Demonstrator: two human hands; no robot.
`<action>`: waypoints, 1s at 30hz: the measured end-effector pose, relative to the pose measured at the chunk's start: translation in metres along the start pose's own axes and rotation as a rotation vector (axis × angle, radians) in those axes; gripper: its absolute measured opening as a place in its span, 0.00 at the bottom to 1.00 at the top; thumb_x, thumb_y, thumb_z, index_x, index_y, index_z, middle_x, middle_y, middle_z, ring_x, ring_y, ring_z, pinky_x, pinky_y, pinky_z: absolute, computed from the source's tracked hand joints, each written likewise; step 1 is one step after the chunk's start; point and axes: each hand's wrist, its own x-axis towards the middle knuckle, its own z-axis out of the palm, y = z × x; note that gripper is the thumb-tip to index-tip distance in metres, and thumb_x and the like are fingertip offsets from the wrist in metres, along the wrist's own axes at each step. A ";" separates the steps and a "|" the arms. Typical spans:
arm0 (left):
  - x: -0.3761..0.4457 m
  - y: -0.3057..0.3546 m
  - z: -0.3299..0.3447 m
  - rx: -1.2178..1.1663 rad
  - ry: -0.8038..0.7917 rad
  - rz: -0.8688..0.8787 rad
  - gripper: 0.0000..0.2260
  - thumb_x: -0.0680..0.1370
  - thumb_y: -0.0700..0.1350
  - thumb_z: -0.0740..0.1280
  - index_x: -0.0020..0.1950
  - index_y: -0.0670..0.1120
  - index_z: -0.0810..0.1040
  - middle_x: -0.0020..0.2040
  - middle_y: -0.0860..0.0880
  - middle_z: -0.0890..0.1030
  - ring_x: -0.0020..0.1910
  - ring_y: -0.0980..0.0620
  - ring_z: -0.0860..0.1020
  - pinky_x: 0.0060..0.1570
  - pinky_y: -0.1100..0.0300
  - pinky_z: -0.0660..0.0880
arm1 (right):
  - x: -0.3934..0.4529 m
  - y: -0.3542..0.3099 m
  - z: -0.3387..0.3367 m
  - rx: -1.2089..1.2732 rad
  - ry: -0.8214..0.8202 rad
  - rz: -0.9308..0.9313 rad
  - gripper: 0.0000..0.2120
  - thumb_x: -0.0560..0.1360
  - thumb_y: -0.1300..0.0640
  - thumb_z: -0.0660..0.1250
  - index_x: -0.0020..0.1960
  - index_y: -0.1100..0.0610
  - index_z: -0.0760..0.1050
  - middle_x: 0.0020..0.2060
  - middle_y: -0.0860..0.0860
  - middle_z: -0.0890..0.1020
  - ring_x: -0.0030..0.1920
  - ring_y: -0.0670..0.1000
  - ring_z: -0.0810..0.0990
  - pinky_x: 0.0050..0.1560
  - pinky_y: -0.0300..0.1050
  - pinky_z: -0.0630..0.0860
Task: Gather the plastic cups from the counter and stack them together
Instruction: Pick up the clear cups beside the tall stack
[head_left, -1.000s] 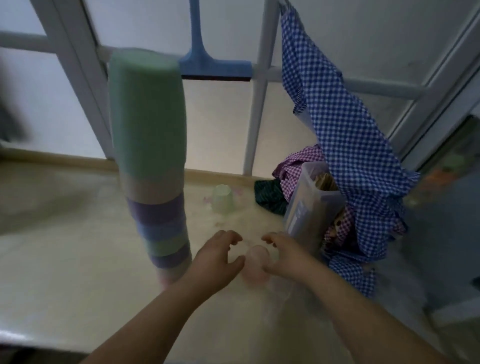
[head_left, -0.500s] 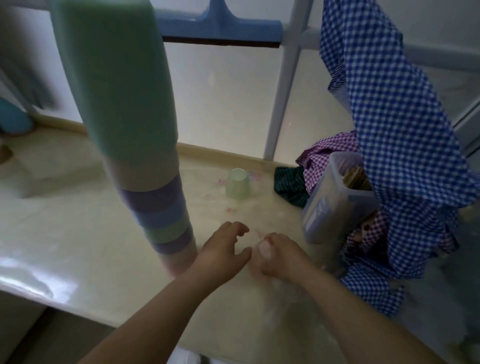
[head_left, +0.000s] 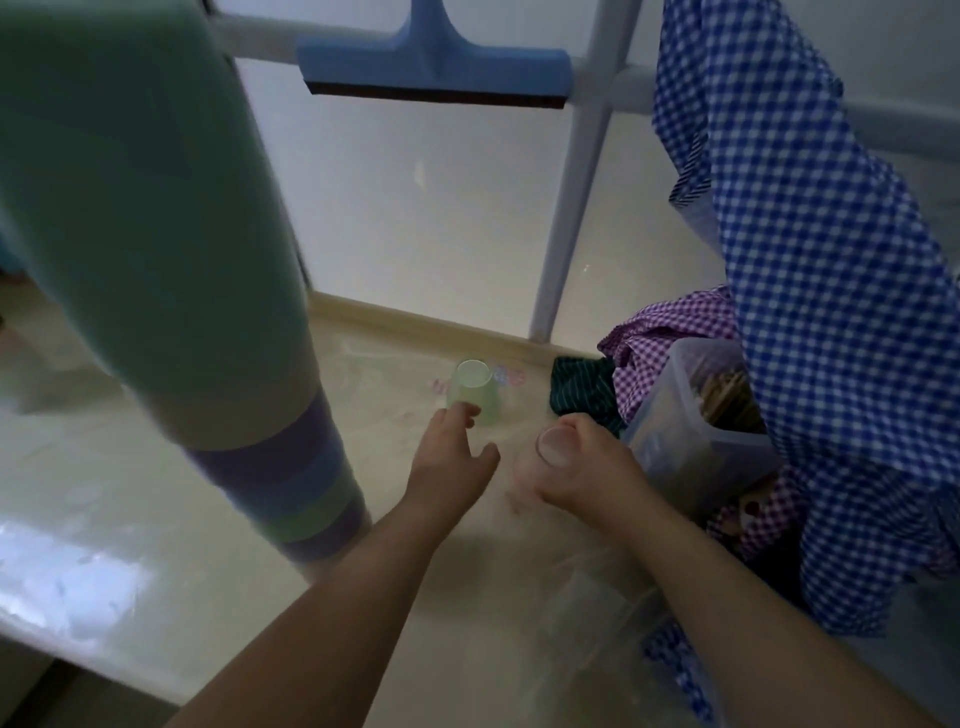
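Observation:
A tall stack of upside-down plastic cups (head_left: 171, 270) in green, beige, purple and blue stands at the left of the cream counter (head_left: 156, 519). My right hand (head_left: 582, 467) is shut on a pale pink cup (head_left: 540, 462), held upside down just above the counter. A single pale green cup (head_left: 474, 389) sits upside down farther back. My left hand (head_left: 452, 462) is open, fingers apart, with its fingertips right at the green cup's near side.
A clear plastic container (head_left: 691, 431) with sticks in it leans at the right among purple, green and blue checked cloths (head_left: 810, 312). A blue squeegee (head_left: 436, 73) hangs on the window frame behind. The counter's front edge runs at lower left.
My left hand has reached forward from beside the pink cup to the green cup. My right hand has closed around the pink cup and lifted it slightly. The camera has moved closer.

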 end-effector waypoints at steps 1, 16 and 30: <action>0.006 -0.003 0.004 0.002 0.018 -0.025 0.21 0.72 0.43 0.67 0.64 0.45 0.69 0.59 0.45 0.74 0.57 0.46 0.74 0.57 0.53 0.72 | 0.002 0.000 0.002 0.015 0.004 -0.002 0.24 0.67 0.45 0.69 0.59 0.51 0.67 0.53 0.48 0.73 0.52 0.49 0.72 0.51 0.44 0.67; 0.081 -0.033 0.052 -0.258 0.189 -0.246 0.41 0.67 0.44 0.75 0.74 0.46 0.56 0.73 0.47 0.66 0.71 0.47 0.66 0.69 0.54 0.63 | 0.037 0.029 0.024 0.139 0.107 -0.157 0.20 0.65 0.54 0.74 0.51 0.46 0.66 0.49 0.46 0.74 0.48 0.45 0.73 0.43 0.34 0.69; 0.035 -0.010 0.035 -0.140 0.172 -0.133 0.36 0.65 0.44 0.75 0.69 0.45 0.63 0.63 0.43 0.68 0.63 0.46 0.69 0.63 0.57 0.66 | 0.004 0.015 0.007 0.083 0.027 -0.084 0.24 0.66 0.50 0.70 0.60 0.50 0.67 0.54 0.46 0.73 0.52 0.46 0.72 0.53 0.40 0.68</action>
